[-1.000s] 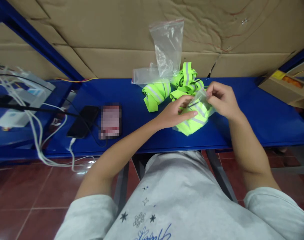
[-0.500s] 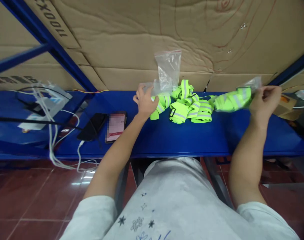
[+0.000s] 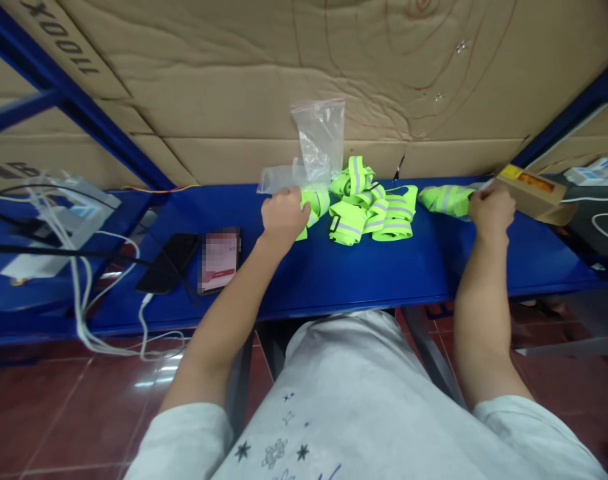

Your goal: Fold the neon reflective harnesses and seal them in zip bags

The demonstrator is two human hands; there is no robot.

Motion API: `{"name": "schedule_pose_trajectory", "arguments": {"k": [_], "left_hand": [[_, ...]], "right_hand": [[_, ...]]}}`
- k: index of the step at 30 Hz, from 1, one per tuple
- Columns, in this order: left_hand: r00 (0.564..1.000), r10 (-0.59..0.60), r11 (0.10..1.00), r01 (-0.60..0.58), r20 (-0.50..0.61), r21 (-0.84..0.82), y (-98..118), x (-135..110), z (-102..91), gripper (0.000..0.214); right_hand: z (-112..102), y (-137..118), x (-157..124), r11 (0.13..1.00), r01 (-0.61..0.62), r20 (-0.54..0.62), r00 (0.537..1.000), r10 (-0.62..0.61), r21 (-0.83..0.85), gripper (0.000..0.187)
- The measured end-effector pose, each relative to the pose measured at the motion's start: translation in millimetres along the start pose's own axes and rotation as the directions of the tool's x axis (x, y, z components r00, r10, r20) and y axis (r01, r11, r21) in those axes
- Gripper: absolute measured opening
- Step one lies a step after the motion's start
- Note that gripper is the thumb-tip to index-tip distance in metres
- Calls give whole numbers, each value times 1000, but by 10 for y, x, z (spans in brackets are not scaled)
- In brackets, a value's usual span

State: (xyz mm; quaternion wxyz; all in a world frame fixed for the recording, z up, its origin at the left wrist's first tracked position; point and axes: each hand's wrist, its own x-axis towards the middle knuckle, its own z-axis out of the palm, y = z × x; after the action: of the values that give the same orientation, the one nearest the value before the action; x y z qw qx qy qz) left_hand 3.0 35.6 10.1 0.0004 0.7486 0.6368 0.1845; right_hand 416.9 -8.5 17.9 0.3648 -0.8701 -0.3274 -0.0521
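At the far left of your blue table [image 3: 349, 273], white cables [image 3: 81, 293] hang in loops over the front edge. Next to them lie a black phone [image 3: 168, 263] and, just beside it, a second phone [image 3: 219, 260] with a pinkish lit screen, partly blurred. Your left hand [image 3: 284, 217] rests, knuckles up, over a roll of strap [image 3: 317, 202], fluorescent yellow-green with a silvery stripe down its middle; the fingers curl under, so whether they grip it cannot be told. Behind that hand are a flat clear bag [image 3: 279, 179] and an upright clear bag [image 3: 321, 137] with a red line along its top, leaning against the cardboard wall [image 3: 224, 87]. In the middle sits a heap of strap rolls [image 3: 364, 207] in the same bright colour, loosely wound, some coils showing black parts. Right of the heap, apart from it, a bagged roll [image 3: 447, 200] lies on the table near its back edge, its stripes showing through clear film. Your right hand [image 3: 493, 208] has its fingers pinched together on the bag's right end, just beside an open cardboard box [image 3: 531, 193].
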Motion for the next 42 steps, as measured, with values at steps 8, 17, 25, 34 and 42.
{"name": "schedule_pose_trajectory", "arguments": {"k": [8,17,25,34,42], "left_hand": [[995,21,995,-11,99,-98,-26,-18,141,89],[995,-67,836,99,80,-540,-114,124,95,54],[992,1,254,121,125,-960,-40,162,85,36],[875,361,-138,392,322,-910,153,33,121,54],[803,432,-316,560,410,-766,262,-74,156,62]], "right_hand": [[186,-118,-126,992,126,162,979,-126,12,22],[194,-183,-255,977,212,178,962,-206,-14,22],[85,-566,-742,647,735,-80,671,-737,204,67],[316,-1145,-1333,49,832,-56,95,-994,553,97],[472,-1043,-1393,387,527,-83,664,-743,756,51]]}}
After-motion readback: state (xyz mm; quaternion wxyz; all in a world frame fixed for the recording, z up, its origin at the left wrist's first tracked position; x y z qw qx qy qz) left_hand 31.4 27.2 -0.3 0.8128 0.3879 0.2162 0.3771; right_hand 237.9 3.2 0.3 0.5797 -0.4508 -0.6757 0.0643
